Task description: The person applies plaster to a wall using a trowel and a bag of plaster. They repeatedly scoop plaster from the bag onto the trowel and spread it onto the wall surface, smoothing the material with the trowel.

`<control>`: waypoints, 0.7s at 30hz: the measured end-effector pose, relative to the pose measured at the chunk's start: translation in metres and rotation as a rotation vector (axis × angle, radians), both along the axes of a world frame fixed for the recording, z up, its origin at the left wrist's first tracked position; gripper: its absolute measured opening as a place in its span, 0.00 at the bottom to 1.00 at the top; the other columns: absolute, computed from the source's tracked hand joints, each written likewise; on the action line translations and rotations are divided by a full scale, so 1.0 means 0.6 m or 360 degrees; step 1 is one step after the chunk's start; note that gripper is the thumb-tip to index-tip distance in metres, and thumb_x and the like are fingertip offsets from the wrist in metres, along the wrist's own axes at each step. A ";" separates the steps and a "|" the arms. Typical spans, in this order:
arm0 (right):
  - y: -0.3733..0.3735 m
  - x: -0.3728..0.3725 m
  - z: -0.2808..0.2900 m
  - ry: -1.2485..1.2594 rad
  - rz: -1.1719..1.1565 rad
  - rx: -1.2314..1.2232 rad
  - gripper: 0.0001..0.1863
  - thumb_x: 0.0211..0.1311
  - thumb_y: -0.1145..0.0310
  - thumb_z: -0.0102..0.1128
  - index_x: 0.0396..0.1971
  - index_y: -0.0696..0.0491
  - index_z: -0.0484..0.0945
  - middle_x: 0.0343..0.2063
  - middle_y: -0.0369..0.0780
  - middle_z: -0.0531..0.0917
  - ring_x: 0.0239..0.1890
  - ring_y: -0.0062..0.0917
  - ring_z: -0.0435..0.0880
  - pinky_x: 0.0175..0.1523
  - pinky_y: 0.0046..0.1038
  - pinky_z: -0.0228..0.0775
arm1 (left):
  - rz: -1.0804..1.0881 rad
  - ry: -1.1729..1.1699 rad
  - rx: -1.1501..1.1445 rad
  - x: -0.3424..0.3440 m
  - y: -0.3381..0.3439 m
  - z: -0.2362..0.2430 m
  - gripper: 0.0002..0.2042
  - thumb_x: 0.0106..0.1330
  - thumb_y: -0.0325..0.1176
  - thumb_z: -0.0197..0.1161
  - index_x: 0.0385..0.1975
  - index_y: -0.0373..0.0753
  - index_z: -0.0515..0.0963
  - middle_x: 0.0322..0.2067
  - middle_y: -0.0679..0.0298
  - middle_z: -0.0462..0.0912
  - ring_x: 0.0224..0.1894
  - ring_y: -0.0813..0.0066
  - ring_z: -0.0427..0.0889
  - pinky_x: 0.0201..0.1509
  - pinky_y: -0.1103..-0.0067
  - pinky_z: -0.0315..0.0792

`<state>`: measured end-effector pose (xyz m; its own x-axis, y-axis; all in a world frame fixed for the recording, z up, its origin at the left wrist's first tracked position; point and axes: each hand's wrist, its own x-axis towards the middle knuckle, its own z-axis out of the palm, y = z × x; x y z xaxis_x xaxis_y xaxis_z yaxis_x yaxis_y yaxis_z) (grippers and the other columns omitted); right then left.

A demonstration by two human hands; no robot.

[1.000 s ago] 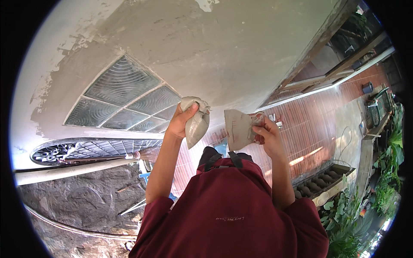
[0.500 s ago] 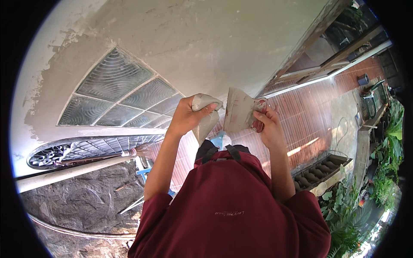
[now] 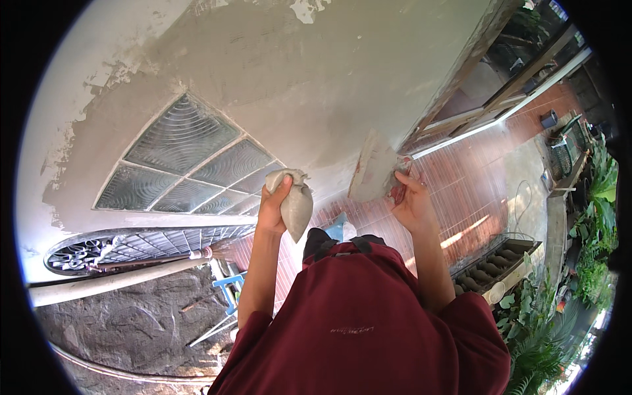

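Observation:
My left hand (image 3: 270, 212) is closed around the gathered upper part of a small plastic bag of grey paste (image 3: 298, 214). The bag hangs bulging and narrows to a point at its lower end. In my right hand (image 3: 415, 205) is a flat scraper (image 3: 372, 172) with a red grip, its wide blade smeared with grey paste. Part of the grip is hidden by my fingers. Both hands are held up in front of my body, with the bag and scraper apart. Beyond them stands a wall (image 3: 283, 85) coated mostly in grey, paler and patchy at the left.
A patterned glass-block window (image 3: 187, 138) is set into the wall, with a metal grille (image 3: 164, 247) below it. Red tiles (image 3: 461, 197) cover the floor. A blue metal frame (image 3: 229, 289) stands at the left. A long planter box (image 3: 490, 266) and plants (image 3: 589, 230) line the right.
The bag has come away from beside the scraper blade, moving left and down with my left hand, and now hangs rounder. The scraper is tilted more. The view has shifted slightly.

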<state>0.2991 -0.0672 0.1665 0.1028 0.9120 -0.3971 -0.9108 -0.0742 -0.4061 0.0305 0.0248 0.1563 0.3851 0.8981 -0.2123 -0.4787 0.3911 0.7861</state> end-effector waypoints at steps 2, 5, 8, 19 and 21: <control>0.004 -0.006 0.007 0.0016 0.0014 -0.0045 0.15 0.64 0.74 0.52 0.51 0.47 0.73 0.45 0.31 0.81 0.47 0.22 0.80 0.51 0.33 0.72 | 0.0016 -0.0055 -0.0021 -0.012 0.000 -0.009 0.12 0.66 0.38 0.62 0.40 0.35 0.75 0.32 0.57 0.81 0.31 0.69 0.82 0.29 0.77 0.78; 0.013 -0.018 0.012 -0.0004 0.0069 0.0029 0.15 0.65 0.73 0.52 0.51 0.47 0.73 0.46 0.32 0.80 0.49 0.23 0.79 0.53 0.34 0.70 | 0.0103 -0.0002 0.0003 -0.023 -0.010 -0.006 0.11 0.66 0.36 0.63 0.40 0.35 0.75 0.32 0.57 0.81 0.29 0.70 0.82 0.30 0.77 0.78; 0.015 -0.034 0.017 -0.0011 0.0085 0.0137 0.14 0.65 0.73 0.52 0.50 0.51 0.73 0.46 0.35 0.80 0.51 0.24 0.79 0.56 0.32 0.69 | 0.0012 0.0143 0.0108 -0.036 -0.011 0.024 0.10 0.66 0.34 0.63 0.39 0.34 0.78 0.32 0.60 0.83 0.31 0.74 0.81 0.34 0.79 0.77; 0.014 -0.126 0.083 -0.0792 -0.0065 0.0405 0.17 0.67 0.75 0.52 0.55 0.57 0.72 0.46 0.37 0.80 0.48 0.20 0.77 0.53 0.23 0.68 | -0.0182 0.1118 0.0973 -0.056 -0.025 0.179 0.08 0.61 0.30 0.68 0.34 0.32 0.82 0.27 0.62 0.84 0.29 0.79 0.82 0.33 0.81 0.74; 0.014 -0.136 0.090 -0.0877 -0.0034 0.0348 0.17 0.67 0.74 0.53 0.54 0.58 0.72 0.46 0.36 0.80 0.47 0.18 0.77 0.52 0.21 0.68 | -0.0164 0.1249 0.1045 -0.052 -0.021 0.183 0.08 0.61 0.31 0.68 0.34 0.32 0.82 0.25 0.61 0.84 0.26 0.80 0.81 0.30 0.81 0.74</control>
